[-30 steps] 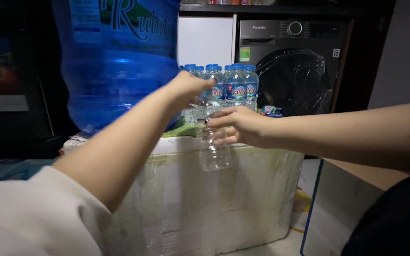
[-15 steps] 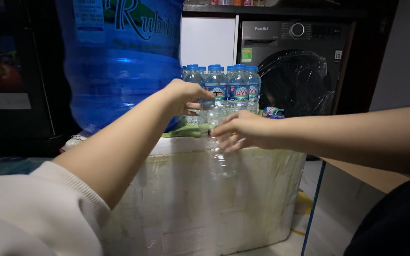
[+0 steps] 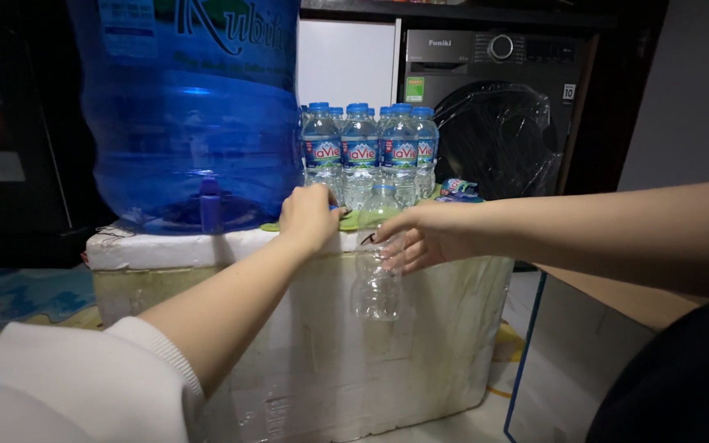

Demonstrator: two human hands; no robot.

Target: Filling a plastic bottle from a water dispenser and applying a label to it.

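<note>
My right hand grips a clear, empty-looking plastic bottle by its upper body and holds it upright in front of the white foam box. The bottle's neck reaches just above the box's top edge. My left hand is curled shut a little left of the neck, over the box's top, with a small blue piece, seemingly a cap, pinched at its fingertips. The big blue water jug stands on the box, its tap just left of my left hand.
A group of several small blue-capped water bottles stands on the box behind my hands. A dark front-loading washing machine is at the back right. A small colourful packet lies on the box. A patterned mat covers the floor at left.
My left hand has come off the bottle's top and drawn left. The bottle in my right hand sits lower against the box front. The view has shifted slightly.
</note>
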